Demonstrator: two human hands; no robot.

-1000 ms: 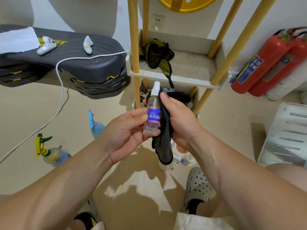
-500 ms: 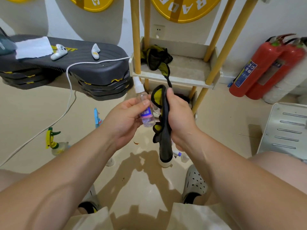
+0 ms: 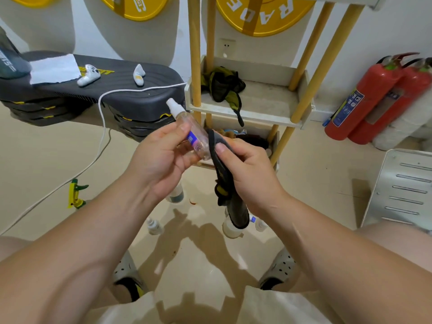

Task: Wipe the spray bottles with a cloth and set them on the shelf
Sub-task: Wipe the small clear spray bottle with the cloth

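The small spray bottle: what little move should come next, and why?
Probably slide the cloth up the spray bottle toward its white cap: the left hand holds it tilted, and the right hand presses the cloth against only its lower end, leaving the upper part bare.

The spray bottle point(image 3: 192, 134) is clear plastic with a white cap and a blue-and-purple label. The cloth point(image 3: 225, 183) is dark grey to black with yellow patches. The shelf point(image 3: 268, 119) has off-white trays on yellow poles. The weight plate point(image 3: 264, 17) is yellow with white lettering. The fire extinguishers point(image 3: 374, 90) are red with blue labels. The step platform point(image 3: 117, 80) is dark grey with yellow marks.
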